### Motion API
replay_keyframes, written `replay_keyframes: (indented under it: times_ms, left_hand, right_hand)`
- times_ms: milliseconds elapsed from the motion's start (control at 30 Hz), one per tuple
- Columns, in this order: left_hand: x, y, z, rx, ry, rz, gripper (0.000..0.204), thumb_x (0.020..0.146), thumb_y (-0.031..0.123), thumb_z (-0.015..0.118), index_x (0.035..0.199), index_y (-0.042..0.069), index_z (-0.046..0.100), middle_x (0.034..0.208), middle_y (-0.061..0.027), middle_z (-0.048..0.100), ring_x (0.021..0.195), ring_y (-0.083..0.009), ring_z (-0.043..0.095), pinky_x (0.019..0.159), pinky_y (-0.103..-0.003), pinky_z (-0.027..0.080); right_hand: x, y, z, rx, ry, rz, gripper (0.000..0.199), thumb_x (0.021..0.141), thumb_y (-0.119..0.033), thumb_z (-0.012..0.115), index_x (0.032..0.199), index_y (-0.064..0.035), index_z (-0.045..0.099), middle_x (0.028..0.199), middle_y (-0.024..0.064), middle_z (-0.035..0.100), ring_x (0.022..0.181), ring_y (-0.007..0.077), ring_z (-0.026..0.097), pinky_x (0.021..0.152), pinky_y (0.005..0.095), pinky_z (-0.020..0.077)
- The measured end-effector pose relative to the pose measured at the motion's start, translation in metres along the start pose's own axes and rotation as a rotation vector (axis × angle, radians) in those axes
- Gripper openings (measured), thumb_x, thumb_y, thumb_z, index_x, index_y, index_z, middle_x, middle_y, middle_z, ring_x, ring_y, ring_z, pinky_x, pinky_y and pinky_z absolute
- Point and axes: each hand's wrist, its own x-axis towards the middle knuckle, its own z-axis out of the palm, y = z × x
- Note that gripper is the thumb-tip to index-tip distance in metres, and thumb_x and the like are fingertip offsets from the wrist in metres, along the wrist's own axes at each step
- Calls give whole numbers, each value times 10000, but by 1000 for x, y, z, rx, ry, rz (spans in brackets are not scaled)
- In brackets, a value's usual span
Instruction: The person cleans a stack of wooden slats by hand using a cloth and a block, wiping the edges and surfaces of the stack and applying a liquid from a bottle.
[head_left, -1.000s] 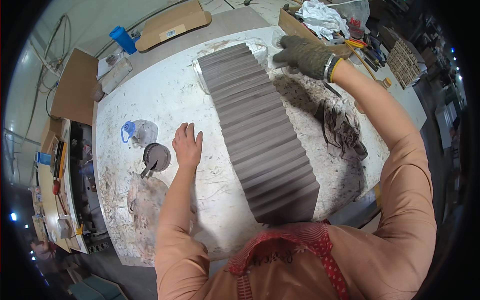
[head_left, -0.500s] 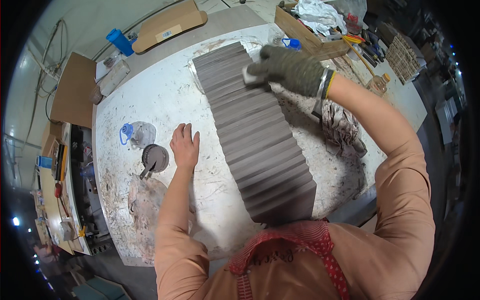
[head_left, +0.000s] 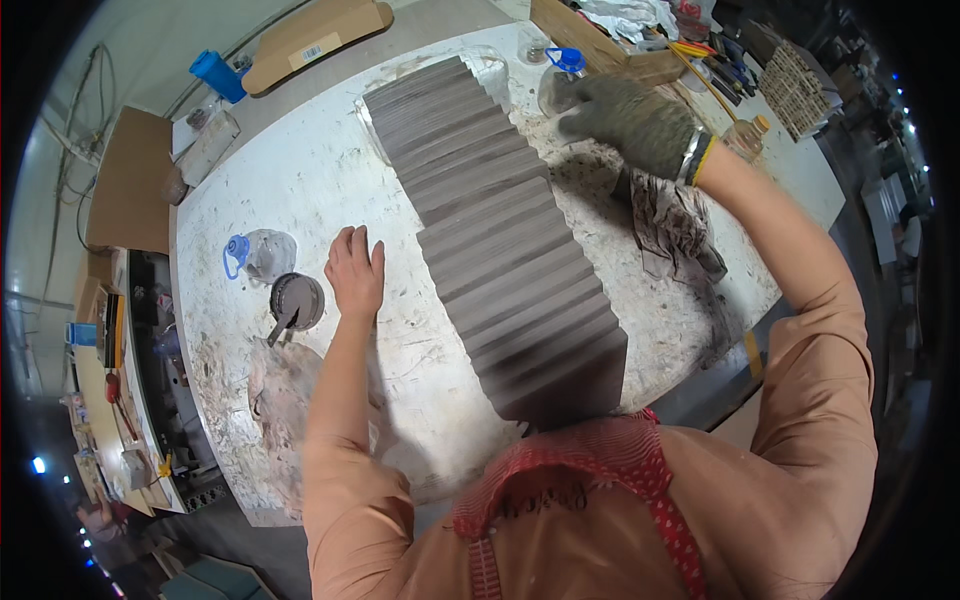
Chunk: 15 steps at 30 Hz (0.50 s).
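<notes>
A long grey ridged panel with stepped edges lies lengthwise on the white table, running from near my body to the far side. My right hand, in a dark grey-green glove, is off the panel's far right side. Its fingers are bent against a clear plastic bottle part with a blue cap; whatever they hold is hidden. Bare and resting on the table left of the panel, my left hand has its fingers stretched out. Near it stands a round tub of grey paste with a flat tool in it.
Another clear bottle part with a blue handled cap sits beyond the tub. Stained cloths lie at the left front and right of the panel. At the far right are a wooden box, an orange-capped bottle and a woven basket.
My right hand has moved right, off the panel to the capped bottle part. The white piece seen in its fingers before is now out of sight. My left hand stays resting on the table.
</notes>
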Motion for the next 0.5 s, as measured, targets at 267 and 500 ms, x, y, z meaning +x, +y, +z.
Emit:
replay_keyframes:
  times_ms: [267, 500]
  left_hand:
    - [0, -6, 5, -25, 4, 1, 413, 878, 319, 563, 1218, 86, 538, 1265, -117, 484, 1207, -288, 425, 973, -462, 324]
    - [-15, -22, 14, -96, 83, -69, 477, 853, 337, 587, 1251, 80, 529, 1231, -141, 536, 1169, -295, 476, 942, -466, 376]
  right_hand:
    - [-50, -61, -20, 223, 140, 149, 410, 874, -202, 608, 1266, -108, 538, 1176, 152, 540, 1066, 309, 546, 923, 392, 449]
    - [-4, -174, -52, 1087, 184, 280, 537, 918, -375, 550, 1326, -38, 456, 1121, 124, 586, 768, 149, 658, 639, 247, 549]
